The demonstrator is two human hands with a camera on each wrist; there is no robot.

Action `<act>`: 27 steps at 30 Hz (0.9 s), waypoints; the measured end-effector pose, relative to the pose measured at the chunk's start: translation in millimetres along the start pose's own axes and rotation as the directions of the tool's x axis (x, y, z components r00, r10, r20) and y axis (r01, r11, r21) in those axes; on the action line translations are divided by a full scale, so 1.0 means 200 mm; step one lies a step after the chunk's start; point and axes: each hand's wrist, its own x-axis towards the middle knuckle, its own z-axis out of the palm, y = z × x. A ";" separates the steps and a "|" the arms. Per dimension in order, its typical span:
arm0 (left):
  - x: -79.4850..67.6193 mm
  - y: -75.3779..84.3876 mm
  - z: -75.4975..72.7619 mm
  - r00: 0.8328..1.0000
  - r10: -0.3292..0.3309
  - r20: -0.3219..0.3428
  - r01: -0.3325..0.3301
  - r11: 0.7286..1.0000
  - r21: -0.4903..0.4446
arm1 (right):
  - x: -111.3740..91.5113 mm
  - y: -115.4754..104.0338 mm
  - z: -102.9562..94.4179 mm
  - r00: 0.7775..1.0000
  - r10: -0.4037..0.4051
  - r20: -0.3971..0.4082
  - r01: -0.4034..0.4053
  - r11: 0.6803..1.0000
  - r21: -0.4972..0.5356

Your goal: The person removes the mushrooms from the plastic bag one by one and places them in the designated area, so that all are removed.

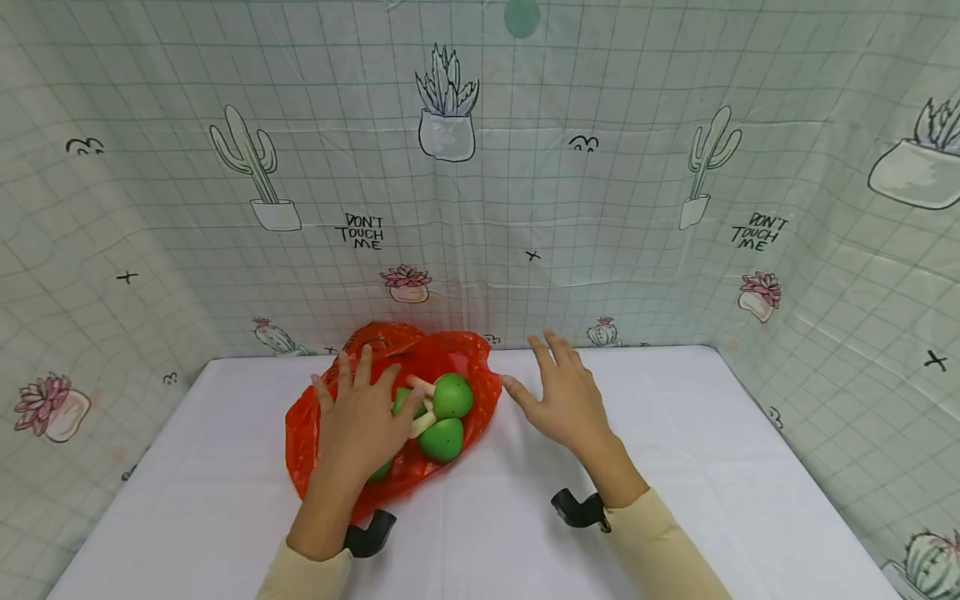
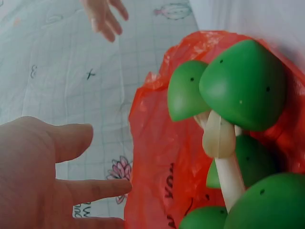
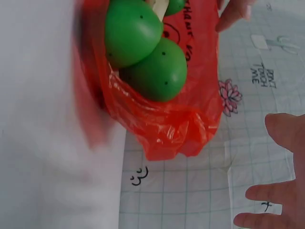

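Note:
A red plastic bag (image 1: 300,437) lies spread on the white table, with black print showing on it in both wrist views. On it sit several green mushroom-shaped pieces (image 1: 453,396) with dark dots and cream stems (image 2: 230,179). My left hand (image 1: 363,425) hovers over the bag's left part, fingers spread and nothing in them, hiding some of the green pieces from the head view. Beside the bag's right edge is my right hand (image 1: 566,404), its fingers straight and apart, holding nothing. Its thumb tip overlaps the bag's edge in the head view.
The white table (image 1: 637,467) runs back to a wall of pale grid-patterned cloth (image 1: 570,200) printed with cacti, which also rises at both sides. A black wrist-camera mount (image 1: 577,508) sticks out from the right wrist, another (image 1: 371,535) from the left.

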 end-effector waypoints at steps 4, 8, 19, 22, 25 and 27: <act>-0.02 -0.03 -0.03 1.000 -0.013 -0.006 0.013 1.000 -0.003 | -0.01 -0.04 0.01 1.000 -0.006 -0.015 0.007 0.997 0.075; -0.03 -0.07 -0.05 1.000 -0.023 0.000 0.023 1.000 -0.008 | -0.01 -0.08 0.03 1.000 -0.014 -0.020 0.017 0.989 0.149; -0.07 -0.16 -0.10 0.999 -0.054 0.006 0.054 0.998 -0.038 | -0.01 -0.16 0.10 0.998 -0.041 -0.043 0.050 0.969 0.241; -0.07 -0.18 -0.11 0.998 -0.061 0.013 0.062 0.997 -0.046 | -0.01 -0.19 0.11 0.997 -0.055 -0.049 0.066 0.963 0.261; -0.08 -0.20 -0.12 0.997 -0.071 0.020 0.072 0.996 -0.051 | -0.01 -0.21 0.12 0.996 -0.067 -0.053 0.079 0.958 0.276; -0.08 -0.22 -0.12 0.997 -0.073 0.015 0.074 0.996 -0.054 | -0.01 -0.22 0.14 0.995 -0.076 -0.060 0.089 0.955 0.282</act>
